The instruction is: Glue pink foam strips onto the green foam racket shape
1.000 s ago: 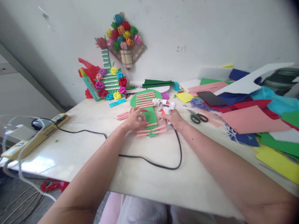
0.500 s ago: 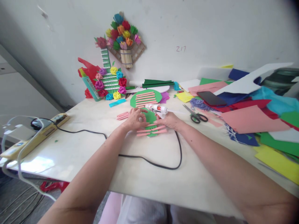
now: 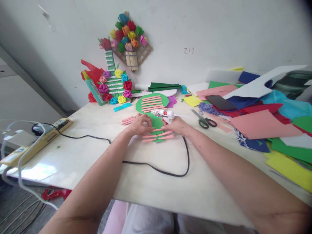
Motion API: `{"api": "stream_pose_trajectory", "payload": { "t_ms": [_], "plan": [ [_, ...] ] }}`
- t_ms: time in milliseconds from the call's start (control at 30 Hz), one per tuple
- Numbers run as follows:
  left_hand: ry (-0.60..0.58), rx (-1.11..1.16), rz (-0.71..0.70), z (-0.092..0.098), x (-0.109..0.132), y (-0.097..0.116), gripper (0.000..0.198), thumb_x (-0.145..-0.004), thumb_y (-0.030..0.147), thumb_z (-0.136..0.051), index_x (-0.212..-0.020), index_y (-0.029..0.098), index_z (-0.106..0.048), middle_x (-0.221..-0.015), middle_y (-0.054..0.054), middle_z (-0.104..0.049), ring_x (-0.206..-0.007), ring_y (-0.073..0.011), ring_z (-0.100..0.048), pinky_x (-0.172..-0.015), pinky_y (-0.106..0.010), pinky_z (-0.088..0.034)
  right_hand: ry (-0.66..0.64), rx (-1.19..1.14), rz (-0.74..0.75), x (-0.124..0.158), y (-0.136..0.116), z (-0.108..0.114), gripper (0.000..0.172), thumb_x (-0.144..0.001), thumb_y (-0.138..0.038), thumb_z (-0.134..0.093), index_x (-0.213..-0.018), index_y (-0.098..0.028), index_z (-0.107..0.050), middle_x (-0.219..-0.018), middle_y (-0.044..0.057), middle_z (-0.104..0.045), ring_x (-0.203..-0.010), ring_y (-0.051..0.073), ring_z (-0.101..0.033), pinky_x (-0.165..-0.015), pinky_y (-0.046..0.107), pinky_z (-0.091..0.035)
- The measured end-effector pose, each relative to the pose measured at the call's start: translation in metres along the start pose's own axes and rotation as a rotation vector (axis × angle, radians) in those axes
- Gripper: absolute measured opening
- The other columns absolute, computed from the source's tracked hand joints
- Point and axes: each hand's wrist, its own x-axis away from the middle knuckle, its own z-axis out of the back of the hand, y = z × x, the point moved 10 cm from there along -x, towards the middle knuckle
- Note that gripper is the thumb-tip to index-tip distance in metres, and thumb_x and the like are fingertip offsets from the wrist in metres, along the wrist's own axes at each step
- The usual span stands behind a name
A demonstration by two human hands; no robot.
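A green paper guitar-like cutout (image 3: 158,119) lies on the table with pink paper rolls across its wide far part and near end. My left hand (image 3: 141,124) is closed, its fingertips at the left end of a pink paper roll (image 3: 157,130) on the narrow part. My right hand (image 3: 177,126) is wrapped around a white hot glue gun (image 3: 167,114), nozzle pointing left, while its fingertips touch the right end of that same roll. Just left of my left hand lie several loose pink rolls (image 3: 127,120).
Scissors (image 3: 206,122), a phone (image 3: 220,102) and heaped coloured paper (image 3: 265,123) lie to the right. A black cord (image 3: 156,167) loops across the table's near part. At left is a power strip (image 3: 52,132). A finished flower-trimmed paper guitar (image 3: 115,85) and a glue bottle (image 3: 95,92) stand behind.
Almost nothing differs. Both hands stay at the ends of the pink roll, and the glue gun keeps its place.
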Motion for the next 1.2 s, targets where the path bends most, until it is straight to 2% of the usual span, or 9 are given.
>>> {"api": "stream_pose_trajectory", "payload": {
  "t_ms": [167, 367, 1200],
  "plan": [
    [-0.054, 0.014, 0.066, -0.0019, 0.0003, -0.0073, 0.021, -0.061, 0.043, -0.062, -0.062, 0.022, -0.063, -0.08, -0.001, -0.061, -0.093, -0.0219, -0.048, -0.085, -0.034, -0.039, -0.003, 0.017, -0.006, -0.0014, 0.0021, 0.0003, 0.026, -0.049, -0.015, -0.07, -0.073, -0.015, -0.059, -0.057, -0.006, -0.053, -0.054, 0.009, -0.049, -0.053, 0.022, -0.042],
    [-0.085, 0.068, 0.073, -0.0035, 0.0012, -0.0058, 0.024, -0.06, 0.045, -0.061, -0.061, 0.021, -0.062, -0.075, 0.0, -0.061, -0.08, -0.0172, -0.055, -0.074, -0.027, -0.043, -0.006, 0.029, 0.018, -0.0025, 0.003, 0.0005, 0.026, -0.049, -0.015, -0.07, -0.072, -0.015, -0.06, -0.057, -0.006, -0.054, -0.054, 0.009, -0.051, -0.052, 0.021, -0.043],
    [-0.13, 0.088, 0.119, -0.0056, 0.0033, -0.0066, 0.032, -0.058, 0.049, -0.062, -0.062, 0.018, -0.062, -0.064, 0.0, -0.061, -0.065, -0.0142, -0.053, -0.064, -0.025, -0.041, 0.015, 0.102, -0.026, -0.0049, 0.0044, -0.0002, 0.023, -0.051, -0.008, -0.067, -0.068, -0.016, -0.055, -0.056, -0.006, -0.053, -0.055, 0.009, -0.051, -0.054, 0.022, -0.044]
  ]
}}
